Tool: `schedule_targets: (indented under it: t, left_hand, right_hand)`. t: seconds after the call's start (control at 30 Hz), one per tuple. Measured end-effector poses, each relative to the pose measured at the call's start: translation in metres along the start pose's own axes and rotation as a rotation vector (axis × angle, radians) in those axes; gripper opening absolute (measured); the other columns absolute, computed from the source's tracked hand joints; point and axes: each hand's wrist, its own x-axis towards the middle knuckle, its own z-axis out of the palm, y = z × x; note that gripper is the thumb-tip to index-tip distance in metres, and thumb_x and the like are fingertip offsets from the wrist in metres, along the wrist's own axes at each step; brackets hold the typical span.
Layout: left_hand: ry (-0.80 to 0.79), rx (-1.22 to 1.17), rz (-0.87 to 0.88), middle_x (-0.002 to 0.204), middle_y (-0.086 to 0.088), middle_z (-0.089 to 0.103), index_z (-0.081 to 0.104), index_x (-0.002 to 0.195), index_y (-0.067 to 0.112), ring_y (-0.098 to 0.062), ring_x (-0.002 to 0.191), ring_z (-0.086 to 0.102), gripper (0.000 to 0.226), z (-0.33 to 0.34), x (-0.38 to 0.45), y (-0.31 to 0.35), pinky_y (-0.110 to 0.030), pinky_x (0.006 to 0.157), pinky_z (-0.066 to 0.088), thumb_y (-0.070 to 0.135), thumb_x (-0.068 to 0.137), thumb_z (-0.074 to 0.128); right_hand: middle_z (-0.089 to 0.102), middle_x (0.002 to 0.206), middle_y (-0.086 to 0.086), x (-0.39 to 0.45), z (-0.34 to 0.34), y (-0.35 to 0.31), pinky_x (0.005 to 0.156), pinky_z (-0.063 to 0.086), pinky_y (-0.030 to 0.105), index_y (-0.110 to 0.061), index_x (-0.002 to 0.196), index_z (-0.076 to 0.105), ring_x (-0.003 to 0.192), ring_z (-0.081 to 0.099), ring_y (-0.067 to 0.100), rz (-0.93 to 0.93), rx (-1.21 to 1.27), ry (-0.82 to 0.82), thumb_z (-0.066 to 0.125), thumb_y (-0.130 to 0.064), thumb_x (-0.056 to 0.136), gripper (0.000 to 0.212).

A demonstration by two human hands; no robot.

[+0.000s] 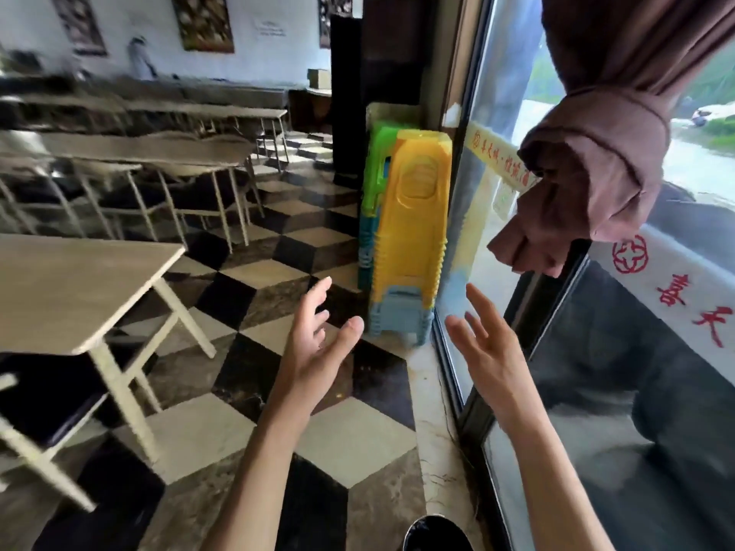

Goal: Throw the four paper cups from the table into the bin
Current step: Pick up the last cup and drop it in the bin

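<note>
Floor (246, 439) of checkered tile fills the space under both hands; glass window (620, 391) runs just right of the right hand. Table (71, 288) stands left of the left hand, its visible top bare. Stacked plastic stools (413, 232) sit beyond the fingertips. Left hand (314, 344) and right hand (483, 351) both spread wide, palms facing, holding nothing. No paper cups or bin in view (whereabouts unknown). Progress can't be judged; likely between trips or finished.
</note>
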Motion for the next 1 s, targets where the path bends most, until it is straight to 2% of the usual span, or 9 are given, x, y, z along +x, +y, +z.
schedule_targets:
  t: [0.13,0.23,0.43,0.53,0.67,0.77,0.87,0.93,1.0]
  left_hand:
    - [0.212,0.063,-0.008,0.142,0.03,0.04,0.039,0.136,0.062,0.005,0.134,0.041,0.07,-0.066,-0.058,0.01,-0.034,0.113,0.031,0.068,0.071,0.065]
    - [0.359,0.115,-0.026,0.153,0.019,0.037,0.039,0.124,0.076,-0.009,0.141,0.037,0.06,-0.115,-0.107,0.021,-0.039,0.116,0.03,0.071,0.071,0.066]
    - [0.768,0.23,-0.058,0.15,0.021,0.039,0.04,0.131,0.066,-0.006,0.14,0.038,0.066,-0.232,-0.257,0.057,-0.027,0.11,0.035,0.068,0.071,0.067]
    - [0.944,0.281,-0.089,0.155,0.019,0.037,0.039,0.135,0.064,-0.004,0.139,0.038,0.069,-0.281,-0.342,0.075,-0.032,0.109,0.038,0.067,0.072,0.066]
    - [1.17,0.301,-0.101,0.129,0.044,0.049,0.041,0.129,0.065,0.015,0.126,0.045,0.063,-0.346,-0.466,0.103,-0.023,0.096,0.042,0.062,0.071,0.067]
    - [1.368,0.315,-0.123,0.14,0.029,0.05,0.044,0.133,0.054,0.004,0.131,0.046,0.067,-0.394,-0.564,0.124,-0.033,0.106,0.04,0.053,0.072,0.073]
    - [1.51,0.34,-0.098,0.121,0.039,0.055,0.046,0.125,0.053,0.015,0.116,0.051,0.057,-0.427,-0.658,0.143,-0.02,0.092,0.044,0.023,0.087,0.076]
    - [1.605,0.387,-0.106,0.111,0.036,0.061,0.049,0.12,0.042,0.01,0.112,0.057,0.054,-0.444,-0.709,0.157,-0.012,0.081,0.048,0.003,0.088,0.071]
    - [1.723,0.448,-0.129,0.115,0.027,0.055,0.049,0.121,0.04,0.001,0.111,0.057,0.055,-0.456,-0.751,0.166,-0.009,0.077,0.048,-0.001,0.089,0.069]
  right_hand:
    - [0.037,0.15,-0.023,-0.015,0.052,-0.025,0.113,0.038,0.034,-0.038,0.149,0.034,0.141,0.037,0.003,-0.051,0.034,-0.206,0.057,-0.056,0.083,0.073]
    - [0.033,0.155,-0.015,-0.033,0.101,-0.043,0.117,0.033,0.045,-0.038,0.151,0.031,0.145,0.031,0.01,-0.089,0.065,-0.341,0.056,-0.059,0.083,0.075]
    - [0.03,0.143,-0.039,-0.12,0.24,-0.1,0.099,0.032,0.009,-0.047,0.149,0.027,0.123,0.033,-0.026,-0.246,0.135,-0.719,0.054,-0.061,0.088,0.069]
    - [0.032,0.148,-0.027,-0.185,0.307,-0.135,0.1,0.036,0.011,-0.04,0.152,0.025,0.126,0.038,-0.017,-0.284,0.193,-0.913,0.055,-0.062,0.086,0.076]
    - [0.034,0.144,-0.035,-0.295,0.395,-0.185,0.101,0.036,0.009,-0.03,0.155,0.025,0.123,0.043,-0.019,-0.323,0.268,-1.158,0.054,-0.06,0.084,0.082]
    - [0.04,0.131,-0.044,-0.389,0.456,-0.216,0.082,0.037,-0.004,-0.032,0.153,0.027,0.099,0.048,-0.033,-0.355,0.334,-1.296,0.054,-0.054,0.087,0.075]
    - [0.033,0.153,-0.02,-0.485,0.503,-0.249,0.102,0.037,0.01,-0.037,0.152,0.026,0.121,0.04,-0.024,-0.37,0.332,-1.439,0.051,-0.064,0.084,0.077]
    - [0.036,0.157,-0.008,-0.543,0.527,-0.268,0.114,0.035,0.033,-0.039,0.151,0.026,0.139,0.039,0.001,-0.403,0.303,-1.509,0.051,-0.066,0.086,0.075]
    - [0.041,0.154,-0.001,-0.594,0.549,-0.284,0.112,0.036,0.036,-0.041,0.15,0.027,0.137,0.043,0.01,-0.404,0.296,-1.577,0.053,-0.061,0.089,0.07]
